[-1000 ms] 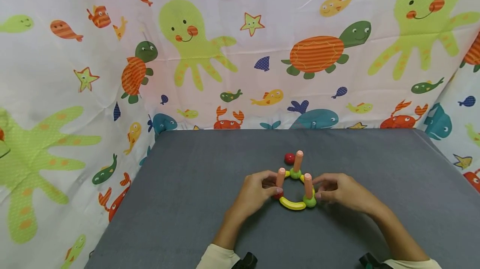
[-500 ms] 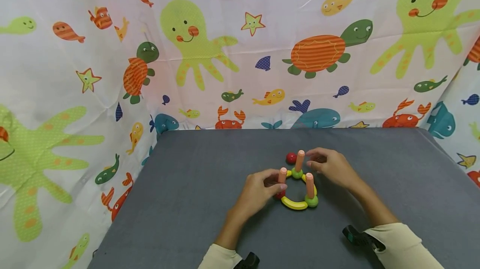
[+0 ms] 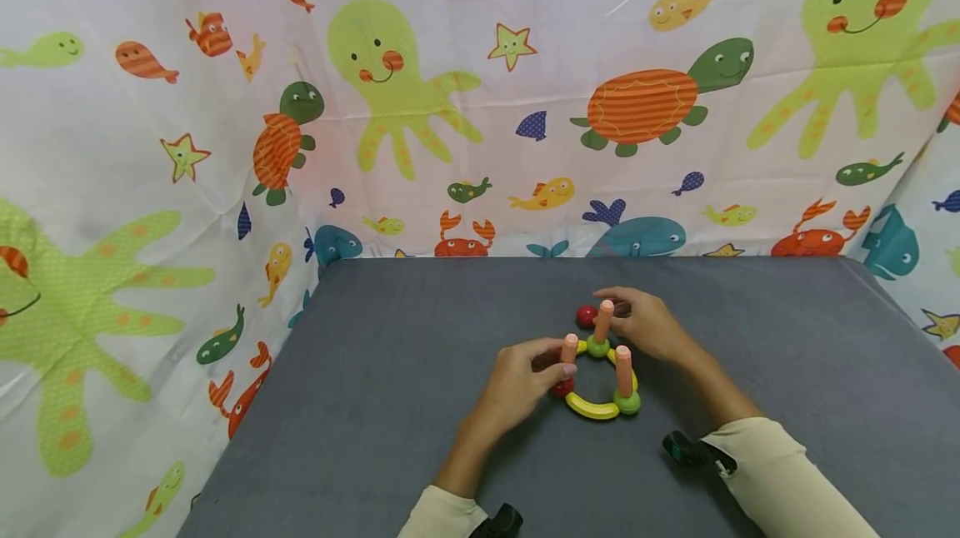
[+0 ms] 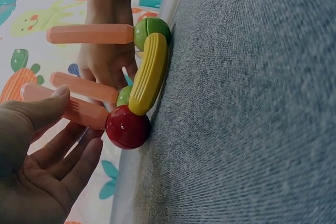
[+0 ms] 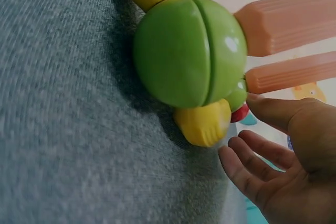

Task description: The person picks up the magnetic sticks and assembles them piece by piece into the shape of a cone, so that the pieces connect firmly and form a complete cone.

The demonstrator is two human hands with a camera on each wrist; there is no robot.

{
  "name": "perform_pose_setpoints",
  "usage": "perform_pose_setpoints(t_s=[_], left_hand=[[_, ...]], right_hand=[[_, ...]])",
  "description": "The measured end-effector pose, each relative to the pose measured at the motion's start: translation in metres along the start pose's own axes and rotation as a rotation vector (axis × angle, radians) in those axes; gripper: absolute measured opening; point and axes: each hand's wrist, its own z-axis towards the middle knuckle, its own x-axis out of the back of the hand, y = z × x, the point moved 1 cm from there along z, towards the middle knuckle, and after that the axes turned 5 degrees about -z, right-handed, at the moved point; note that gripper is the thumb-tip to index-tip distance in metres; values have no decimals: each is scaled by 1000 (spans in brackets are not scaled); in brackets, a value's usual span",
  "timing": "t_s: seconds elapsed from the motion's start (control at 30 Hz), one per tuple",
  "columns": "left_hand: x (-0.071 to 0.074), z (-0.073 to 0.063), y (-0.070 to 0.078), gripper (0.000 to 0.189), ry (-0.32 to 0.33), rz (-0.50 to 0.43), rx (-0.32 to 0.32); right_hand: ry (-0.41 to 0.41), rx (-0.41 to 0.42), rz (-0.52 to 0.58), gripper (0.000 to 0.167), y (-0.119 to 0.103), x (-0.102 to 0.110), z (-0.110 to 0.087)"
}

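Observation:
A toy ring of yellow curved pieces [image 3: 592, 410] and coloured balls lies on the table, with three orange sticks standing upright from the balls. My left hand [image 3: 512, 384] pinches the left stick [image 4: 84, 113], just above its red ball [image 4: 127, 127]; the thumb lies on the stick. On the right, another stick [image 3: 624, 371] rises from a green ball [image 5: 184, 51]. My right hand [image 3: 651, 326] is at the far stick [image 3: 604, 321], fingers relaxed and spread, reaching behind it. A loose-looking red ball [image 3: 586, 316] sits just beyond that stick, near the right fingertips.
The grey cloth-covered table [image 3: 420, 330] stretches around the ring. Behind it hangs a white curtain [image 3: 495, 163] printed with sea animals. Dark wrist devices [image 3: 693, 450] sit at both sleeves.
My right hand has moved from beside the right stick to the far stick and the red ball behind it. My left hand stays at the left stick.

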Motion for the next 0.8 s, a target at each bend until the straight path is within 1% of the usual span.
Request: perform_pose_setpoints(t_s=[0.1,0.23,0.3,0.47,0.67,0.8], left_hand=[[-1,0,1,30,3,1,-10],[-1,0,1,30,6,-18,-5],[-1,0,0,30,9,-18,-8],[-1,0,-1,31,4,-7,-14],[0,-1,1,33,-2,10,-9],[1,-1,1,33,1,16,-8]], right_hand=[[-4,24,-17,40,0,-3,2],[-16,39,-25,41,-1,-7,5],[-23,34,-24,42,-1,-8,6],[-15,1,-27,36,1,-10,6],[7,3,-25,29,2,-12,4],[27,6,-21,34,1,-11,1]])
